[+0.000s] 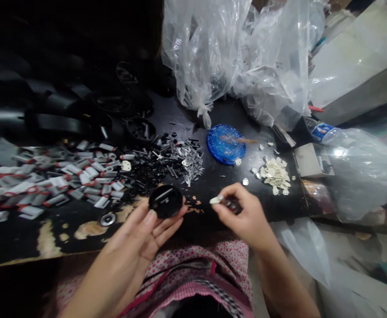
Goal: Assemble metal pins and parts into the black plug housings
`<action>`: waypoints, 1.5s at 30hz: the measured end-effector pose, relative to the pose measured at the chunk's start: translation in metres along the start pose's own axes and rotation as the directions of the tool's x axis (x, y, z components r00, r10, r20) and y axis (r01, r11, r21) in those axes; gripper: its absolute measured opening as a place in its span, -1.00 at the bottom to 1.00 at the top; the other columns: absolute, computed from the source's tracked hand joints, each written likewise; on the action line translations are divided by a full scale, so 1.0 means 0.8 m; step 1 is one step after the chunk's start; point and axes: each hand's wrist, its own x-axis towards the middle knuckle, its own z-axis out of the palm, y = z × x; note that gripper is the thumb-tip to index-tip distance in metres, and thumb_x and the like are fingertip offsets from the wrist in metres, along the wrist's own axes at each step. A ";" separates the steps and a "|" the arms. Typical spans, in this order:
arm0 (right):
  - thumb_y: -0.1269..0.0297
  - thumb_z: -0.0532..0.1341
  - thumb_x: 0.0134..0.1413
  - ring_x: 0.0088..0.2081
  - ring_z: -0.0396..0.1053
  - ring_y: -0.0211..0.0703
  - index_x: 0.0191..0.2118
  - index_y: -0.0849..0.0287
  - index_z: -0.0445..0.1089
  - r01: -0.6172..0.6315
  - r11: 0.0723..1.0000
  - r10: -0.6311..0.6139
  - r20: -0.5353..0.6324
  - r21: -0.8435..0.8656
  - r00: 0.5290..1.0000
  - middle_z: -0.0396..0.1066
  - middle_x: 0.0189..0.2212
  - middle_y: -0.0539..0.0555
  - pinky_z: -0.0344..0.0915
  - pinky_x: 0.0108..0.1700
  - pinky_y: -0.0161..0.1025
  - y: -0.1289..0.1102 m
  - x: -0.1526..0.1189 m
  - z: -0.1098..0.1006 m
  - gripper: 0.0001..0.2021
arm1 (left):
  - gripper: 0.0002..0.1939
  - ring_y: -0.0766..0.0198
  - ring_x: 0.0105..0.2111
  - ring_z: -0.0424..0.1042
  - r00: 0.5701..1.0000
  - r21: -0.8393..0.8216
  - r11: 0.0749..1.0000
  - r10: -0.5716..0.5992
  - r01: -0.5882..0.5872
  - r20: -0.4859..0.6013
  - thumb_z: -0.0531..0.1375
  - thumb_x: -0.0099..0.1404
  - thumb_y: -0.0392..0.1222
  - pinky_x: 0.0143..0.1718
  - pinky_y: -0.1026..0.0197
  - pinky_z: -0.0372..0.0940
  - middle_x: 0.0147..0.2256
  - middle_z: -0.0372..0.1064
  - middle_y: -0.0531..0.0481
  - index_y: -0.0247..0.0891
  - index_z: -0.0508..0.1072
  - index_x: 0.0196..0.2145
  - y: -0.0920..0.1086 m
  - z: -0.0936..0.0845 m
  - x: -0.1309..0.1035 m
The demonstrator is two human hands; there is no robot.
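My left hand (pixel 150 236) holds a round black cup-like part (pixel 166 201) with its hollow side up; a thin grey bar lies inside it. To the right, apart from it, my right hand (pixel 241 212) pinches a small cream-coloured plate (pixel 216 200) between thumb and fingers. A dark object (pixel 233 206) also sits in that hand, partly hidden by the fingers. Beyond the hands is a blue round lid (pixel 225 145) smeared with a whitish substance, a wooden stick (pixel 248 141) resting on it. Similar cream plates (pixel 276 174) are heaped to its right.
Grey tubes with red ends (pixel 90 174) cover the left of the black table (pixel 193 223). Springs and small metal pieces (pixel 188 157) lie mid-table, near a metal ring (pixel 108 219). Plastic bags (pixel 206 57), a small box (pixel 312 160) and a bottle (pixel 322 131) stand behind and right.
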 end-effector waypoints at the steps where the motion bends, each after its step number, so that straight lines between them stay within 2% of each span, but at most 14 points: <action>1: 0.26 0.25 0.14 -0.41 0.37 -0.27 -0.26 0.12 0.36 0.069 0.997 -0.070 0.034 0.035 0.997 0.45 -0.39 -0.04 0.29 -0.34 -0.30 -0.012 0.003 0.016 -0.91 | -0.68 0.00 -0.06 0.55 1.000 -0.021 1.000 -0.017 0.017 0.010 0.31 0.25 -0.07 -0.03 0.08 0.47 -0.05 0.57 -0.13 -0.17 0.53 -0.05 0.002 0.002 -0.002; 5: 0.37 0.23 0.17 -0.27 0.40 -0.19 -0.24 0.13 0.39 0.245 0.969 -0.248 0.104 0.040 0.963 0.49 -0.27 0.03 0.30 -0.20 -0.21 -0.038 0.014 0.054 -0.96 | -0.77 0.08 -0.06 0.55 0.999 -0.064 0.998 -0.021 0.024 0.045 0.29 0.28 -0.11 -0.03 0.12 0.46 -0.03 0.56 -0.13 -0.19 0.56 -0.12 0.012 0.000 -0.007; 10: 0.36 0.21 0.26 -0.22 0.46 -0.19 -0.23 0.12 0.43 0.387 0.922 -0.385 0.126 0.009 0.914 0.54 -0.27 0.03 0.24 -0.16 -0.17 -0.034 0.019 0.053 -0.95 | -0.79 0.15 -0.15 0.57 1.000 -0.036 0.999 -0.008 0.009 0.020 0.30 0.27 -0.12 -0.09 0.15 0.48 -0.09 0.57 -0.11 -0.22 0.54 -0.15 0.018 -0.011 -0.004; 14: 0.42 0.19 0.26 -0.24 0.48 -0.19 -0.19 0.17 0.42 0.549 0.829 -0.544 0.076 -0.110 0.836 0.56 -0.31 0.04 0.19 -0.21 -0.18 -0.035 0.016 0.053 -0.93 | -0.79 0.23 -0.22 0.58 1.000 -0.001 1.000 0.005 -0.005 0.008 0.31 0.27 -0.14 -0.08 0.19 0.46 -0.16 0.59 0.01 -0.15 0.53 -0.13 0.010 -0.012 -0.001; 18: 0.42 0.16 0.27 -0.30 0.45 -0.19 -0.20 0.17 0.41 0.579 0.779 -0.583 0.061 -0.242 0.810 0.55 -0.33 0.06 0.16 -0.25 -0.17 -0.039 0.015 0.060 -0.91 | -0.76 0.20 -0.10 0.54 0.994 0.055 0.998 0.033 -0.039 0.100 0.28 0.30 -0.12 0.03 0.14 0.39 -0.11 0.57 0.03 -0.08 0.52 -0.06 0.003 -0.014 0.000; 22: 0.44 0.15 0.26 -0.35 0.43 -0.20 -0.21 0.16 0.41 0.583 0.767 -0.596 0.039 -0.267 0.802 0.54 -0.37 0.04 0.13 -0.26 -0.16 -0.042 0.018 0.063 -0.90 | -0.76 0.17 -0.02 0.50 0.987 0.103 0.993 0.040 -0.057 0.156 0.25 0.33 -0.10 0.07 0.14 0.36 -0.04 0.54 0.02 -0.06 0.50 -0.05 0.001 -0.019 0.000; 28: 0.46 0.15 0.24 -0.38 0.43 -0.21 -0.24 0.16 0.41 0.567 0.776 -0.576 0.054 -0.276 0.815 0.54 -0.39 0.02 0.08 -0.27 -0.15 -0.043 0.017 0.062 -0.89 | -0.81 0.24 -0.05 0.50 0.979 0.119 0.988 0.076 -0.099 0.190 0.29 0.30 -0.16 -0.01 0.24 0.38 -0.09 0.55 0.07 -0.07 0.49 -0.12 -0.002 -0.018 -0.001; 31: 0.45 0.16 0.24 -0.41 0.42 -0.23 -0.25 0.17 0.43 0.555 0.795 -0.561 0.050 -0.246 0.826 0.53 -0.41 0.01 0.04 -0.27 -0.14 -0.043 0.010 0.065 -0.89 | -0.84 0.27 -0.18 0.54 0.987 0.077 0.991 0.099 -0.109 0.128 0.34 0.23 -0.19 -0.12 0.27 0.42 -0.21 0.56 0.08 -0.13 0.47 -0.22 -0.004 -0.013 -0.001; 34: 0.42 0.18 0.26 -0.44 0.38 -0.27 -0.25 0.15 0.45 0.497 0.842 -0.502 0.033 -0.211 0.864 0.53 -0.42 -0.02 0.01 -0.27 -0.14 -0.047 0.000 0.071 -0.90 | -0.84 0.28 -0.29 0.55 0.994 0.077 0.992 0.094 -0.099 0.060 0.35 0.21 -0.19 -0.21 0.28 0.44 -0.31 0.55 0.10 -0.16 0.43 -0.29 -0.006 -0.010 0.000; 38: 0.36 0.18 0.29 -0.39 0.41 -0.26 -0.24 0.13 0.46 0.423 0.897 -0.416 0.079 -0.126 0.906 0.53 -0.42 -0.04 0.09 -0.23 -0.16 -0.054 -0.010 0.070 -0.89 | -0.81 0.20 -0.24 0.55 0.996 0.130 0.988 0.079 -0.083 0.031 0.35 0.19 -0.14 -0.20 0.21 0.46 -0.27 0.54 0.07 -0.16 0.43 -0.26 -0.006 -0.013 -0.001; 40: 0.33 0.16 0.32 -0.31 0.45 -0.24 -0.16 0.11 0.46 0.423 0.905 -0.415 0.141 -0.036 0.899 0.56 -0.35 -0.02 0.18 -0.19 -0.18 -0.051 -0.014 0.059 -0.87 | -0.77 0.10 -0.16 0.53 0.998 0.169 0.984 0.056 -0.059 0.026 0.34 0.20 -0.10 -0.19 0.16 0.47 -0.19 0.54 0.02 -0.14 0.44 -0.20 -0.005 -0.018 -0.005; 42: 0.33 0.13 0.34 -0.23 0.46 -0.23 -0.05 0.08 0.45 0.382 0.924 -0.376 0.123 -0.033 0.919 0.56 -0.24 0.01 0.25 -0.13 -0.20 -0.040 -0.017 0.040 -0.82 | -0.72 0.04 -0.09 0.51 0.997 0.252 0.965 0.067 -0.073 0.032 0.33 0.21 -0.06 -0.14 0.14 0.45 -0.13 0.53 -0.02 -0.13 0.45 -0.13 -0.006 -0.029 -0.014; 43: 0.32 0.12 0.34 -0.21 0.46 -0.21 -0.01 0.07 0.44 0.333 0.939 -0.327 0.075 -0.084 0.942 0.55 -0.20 0.03 0.28 -0.11 -0.18 -0.030 -0.018 0.028 -0.80 | -0.70 0.04 -0.07 0.50 0.995 0.308 0.946 0.098 -0.103 0.032 0.32 0.22 -0.04 -0.10 0.15 0.42 -0.12 0.53 -0.03 -0.12 0.46 -0.11 -0.008 -0.038 -0.021; 45: 0.25 0.18 0.28 -0.14 0.43 -0.08 0.06 0.06 0.42 0.134 0.947 -0.157 -0.056 -0.290 0.986 0.49 -0.14 0.10 0.30 -0.06 -0.06 -0.005 -0.016 0.007 -0.73 | -0.71 0.07 -0.07 0.49 0.981 0.440 0.879 0.194 -0.183 0.019 0.30 0.23 -0.03 -0.05 0.19 0.37 -0.13 0.53 -0.04 -0.13 0.49 -0.12 -0.011 -0.064 -0.036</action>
